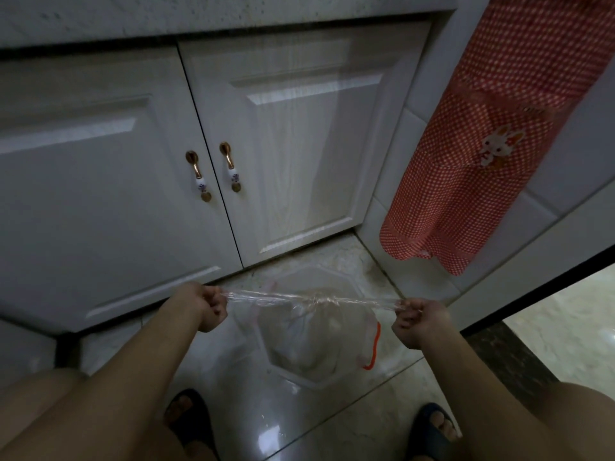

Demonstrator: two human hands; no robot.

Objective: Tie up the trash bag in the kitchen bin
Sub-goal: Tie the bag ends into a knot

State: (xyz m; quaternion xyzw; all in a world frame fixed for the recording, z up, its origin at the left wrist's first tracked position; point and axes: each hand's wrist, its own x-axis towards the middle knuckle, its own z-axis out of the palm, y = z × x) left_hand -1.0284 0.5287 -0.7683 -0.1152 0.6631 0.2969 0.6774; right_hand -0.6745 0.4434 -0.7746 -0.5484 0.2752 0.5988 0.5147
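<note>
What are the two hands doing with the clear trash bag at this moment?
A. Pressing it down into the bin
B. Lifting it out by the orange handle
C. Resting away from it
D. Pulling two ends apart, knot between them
D: the left hand and right hand each grip a stretched end of the trash bag, with the knot between them.

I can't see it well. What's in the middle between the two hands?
In the head view, the left hand and right hand pull clear bag ends tight; a knot sits between them, above the bin.
</note>
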